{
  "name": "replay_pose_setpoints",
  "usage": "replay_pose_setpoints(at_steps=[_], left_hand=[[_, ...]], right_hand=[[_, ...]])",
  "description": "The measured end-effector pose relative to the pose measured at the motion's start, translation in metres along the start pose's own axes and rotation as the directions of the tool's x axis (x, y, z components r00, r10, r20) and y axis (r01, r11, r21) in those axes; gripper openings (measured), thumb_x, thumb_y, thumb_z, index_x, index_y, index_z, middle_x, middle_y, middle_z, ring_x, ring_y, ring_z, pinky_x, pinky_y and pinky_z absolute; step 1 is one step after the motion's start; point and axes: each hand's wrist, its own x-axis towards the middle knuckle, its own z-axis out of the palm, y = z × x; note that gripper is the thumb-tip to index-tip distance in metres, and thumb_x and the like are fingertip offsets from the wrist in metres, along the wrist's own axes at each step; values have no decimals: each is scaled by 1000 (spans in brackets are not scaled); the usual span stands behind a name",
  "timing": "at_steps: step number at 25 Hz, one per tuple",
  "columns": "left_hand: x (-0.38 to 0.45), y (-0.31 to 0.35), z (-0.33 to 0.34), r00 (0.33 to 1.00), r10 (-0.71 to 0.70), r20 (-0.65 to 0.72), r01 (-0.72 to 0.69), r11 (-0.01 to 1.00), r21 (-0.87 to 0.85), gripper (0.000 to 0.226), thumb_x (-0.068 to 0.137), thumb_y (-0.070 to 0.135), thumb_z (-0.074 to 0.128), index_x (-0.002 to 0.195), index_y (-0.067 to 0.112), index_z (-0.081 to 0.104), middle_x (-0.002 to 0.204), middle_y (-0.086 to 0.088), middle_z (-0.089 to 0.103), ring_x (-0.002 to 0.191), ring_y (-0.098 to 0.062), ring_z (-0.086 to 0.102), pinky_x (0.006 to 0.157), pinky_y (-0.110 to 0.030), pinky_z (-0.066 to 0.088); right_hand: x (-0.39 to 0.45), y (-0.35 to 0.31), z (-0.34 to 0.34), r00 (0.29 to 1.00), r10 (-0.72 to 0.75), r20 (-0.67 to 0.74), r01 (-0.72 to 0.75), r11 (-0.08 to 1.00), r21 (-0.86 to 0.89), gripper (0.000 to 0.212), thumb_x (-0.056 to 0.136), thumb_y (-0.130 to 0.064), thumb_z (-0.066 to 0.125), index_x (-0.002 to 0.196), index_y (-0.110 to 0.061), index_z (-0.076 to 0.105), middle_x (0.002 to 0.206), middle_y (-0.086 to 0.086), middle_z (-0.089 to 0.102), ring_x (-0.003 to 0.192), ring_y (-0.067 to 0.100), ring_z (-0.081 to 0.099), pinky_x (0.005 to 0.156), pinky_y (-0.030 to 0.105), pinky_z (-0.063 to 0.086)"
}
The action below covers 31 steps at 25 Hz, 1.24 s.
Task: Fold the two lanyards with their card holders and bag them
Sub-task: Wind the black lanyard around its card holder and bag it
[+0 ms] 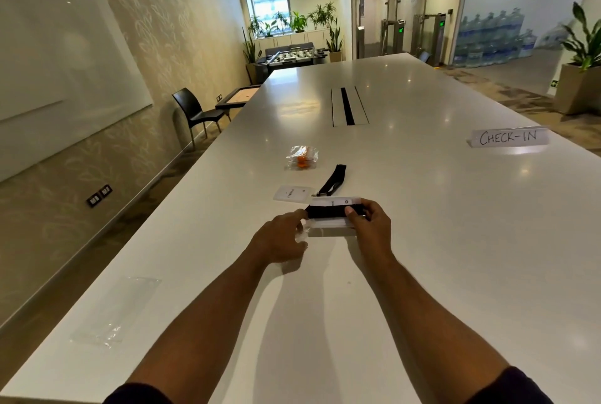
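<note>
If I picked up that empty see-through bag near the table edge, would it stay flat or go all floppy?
Probably floppy: the clear bag looks like thin film, wrinkled at its near end. It likely weighs almost nothing, so a puff of air might shift it. On the glossy table it may slide easily.

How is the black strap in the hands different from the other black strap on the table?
The folded black lanyard strap is held by both hands over its card holder; the loose black lanyard strap lies stretched out, untouched, beside its white card holder. Both are black.

White table (422,208) with lanyards (333,181), bags (113,312), sign (509,137).
</note>
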Motion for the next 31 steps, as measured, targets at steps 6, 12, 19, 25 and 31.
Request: replay_pose_setpoints(at_steps=[6, 12, 19, 25, 31], left_hand=[[-3, -10, -13, 968, -80, 239, 53, 992, 114, 75, 65, 25, 64, 137, 41, 49, 145, 12, 43, 127, -23, 41, 97, -40, 44], [-2, -9, -30, 888, -119, 445, 47, 984, 170, 99, 66, 20, 77, 152, 40, 34, 160, 8, 29, 142, -22, 34, 110, -38, 39], [-4, -12, -39, 973, -65, 220, 21, 980, 200, 51, 76, 19, 74, 126, 18, 64, 124, -3, 65, 110, -21, 60, 89, -35, 53], [-10, -16, -44, 988, -94, 125, 32, 905, 425, 28, 78, 33, 73, 103, 21, 70, 105, -4, 66, 95, -23, 64, 71, -29, 47], [-13, -12, -39, 981, -102, 166, 81, 989, 126, 55, 68, 41, 85, 116, 19, 69, 101, 0, 74, 84, -15, 68, 79, -34, 58]], right_hand=[[0, 0, 0, 1000, -8, 11, 8, 1000, 12, 30, 93, -7, 70, 122, -3, 65, 115, 14, 70, 101, 22, 65, 75, 14, 52], [-1, 1, -1, 999, -5, 31, 4, 1000, 18, 30, 93, -8, 70, 122, -5, 65, 116, 14, 70, 107, 27, 66, 90, 36, 55], [-1, 0, 0, 999, -16, 37, 15, 1000, 15, 28, 92, -7, 70, 120, -4, 66, 115, 15, 70, 104, 28, 66, 84, 30, 54], [-2, 0, -1, 999, -10, 49, 9, 1000, 21, 29, 93, -5, 69, 121, -2, 64, 116, 18, 70, 102, 27, 65, 79, 25, 53], [-3, -1, 1, 999, -15, 52, 14, 1000, 24, 27, 93, -1, 68, 120, 1, 64, 112, 18, 68, 87, 16, 63, 62, 7, 50]])
